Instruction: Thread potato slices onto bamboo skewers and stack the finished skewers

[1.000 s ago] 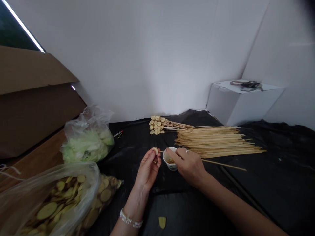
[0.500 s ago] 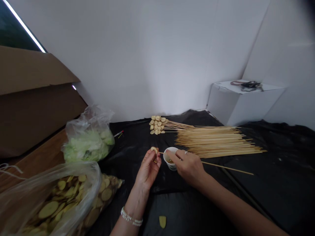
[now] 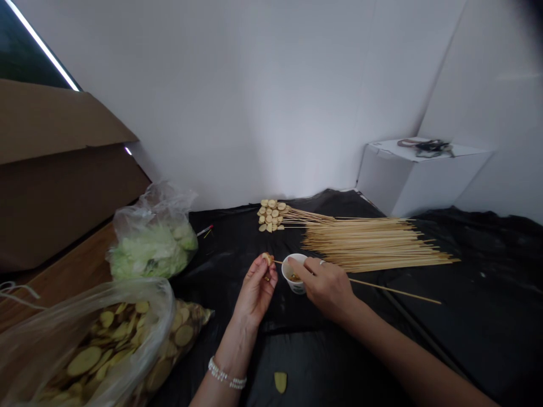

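Observation:
Between the thumb and fingers of my left hand (image 3: 255, 288) is a pale potato slice (image 3: 267, 259), held upright. My right hand (image 3: 326, 284) is closed around a long bamboo skewer (image 3: 394, 291), whose left end meets the slice; whether the tip has gone through is hidden by my fingers. Just below the skewer, between my hands, stands a white paper cup (image 3: 296, 286) with small bits inside. Farther back lie several skewers with potato slices (image 3: 270, 216) on their left ends, beside a wide row of bare skewers (image 3: 373, 243).
At left are an open plastic bag of potato slices (image 3: 85, 362) and a tied bag of pale green vegetable (image 3: 148, 251). One loose slice (image 3: 280, 382) lies on the black sheet (image 3: 331, 362) in front. A pen (image 3: 205, 230) and a white box (image 3: 418, 175) sit farther back.
The potato slice has turned slightly in my left fingers. The skewer's right end has shifted a little to the right, and my hands have barely moved.

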Available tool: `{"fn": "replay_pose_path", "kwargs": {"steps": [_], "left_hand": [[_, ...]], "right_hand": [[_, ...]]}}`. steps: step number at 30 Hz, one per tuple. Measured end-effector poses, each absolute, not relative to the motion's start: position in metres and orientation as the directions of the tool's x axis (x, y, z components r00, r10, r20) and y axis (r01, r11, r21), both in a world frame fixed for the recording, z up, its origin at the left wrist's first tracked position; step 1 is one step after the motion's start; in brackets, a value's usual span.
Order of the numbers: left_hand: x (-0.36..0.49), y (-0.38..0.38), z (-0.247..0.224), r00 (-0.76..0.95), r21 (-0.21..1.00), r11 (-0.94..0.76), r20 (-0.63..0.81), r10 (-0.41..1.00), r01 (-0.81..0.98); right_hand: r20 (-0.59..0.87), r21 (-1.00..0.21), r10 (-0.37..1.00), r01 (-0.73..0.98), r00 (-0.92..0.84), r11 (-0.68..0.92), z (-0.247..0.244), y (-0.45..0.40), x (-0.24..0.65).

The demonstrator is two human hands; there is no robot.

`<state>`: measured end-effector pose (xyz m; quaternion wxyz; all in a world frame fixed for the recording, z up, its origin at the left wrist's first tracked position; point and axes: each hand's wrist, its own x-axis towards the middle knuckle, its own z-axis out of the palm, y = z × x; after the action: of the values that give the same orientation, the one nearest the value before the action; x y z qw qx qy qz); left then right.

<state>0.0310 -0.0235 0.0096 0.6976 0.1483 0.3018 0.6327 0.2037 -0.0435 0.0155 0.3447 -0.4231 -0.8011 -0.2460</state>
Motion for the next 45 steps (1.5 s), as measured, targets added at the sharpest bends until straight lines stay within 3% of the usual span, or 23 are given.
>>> {"fn": "replay_pose_path", "kwargs": {"steps": [23,39,45], "left_hand": [[0.0306,-0.0256,0.0084,-0.137,0.812,-0.009,-0.088,0.987,-0.584],[0.0358,-0.0304,0.0133,-0.084,0.81,0.032,-0.1,0.991,-0.586],[0.0319,-0.0262,0.0135,-0.164,0.8,-0.025,-0.091,0.982,-0.599]], "right_hand": [[0.701,0.132,0.573,0.867,-0.425,0.481,0.0167,-0.0484,0.1996],[0.725,0.117,0.553,0.865,-0.41,0.487,0.0139,-0.046,0.1994],[0.722,0.068,0.562,0.85,-0.403,0.522,0.018,-0.0453,0.2013]]}}
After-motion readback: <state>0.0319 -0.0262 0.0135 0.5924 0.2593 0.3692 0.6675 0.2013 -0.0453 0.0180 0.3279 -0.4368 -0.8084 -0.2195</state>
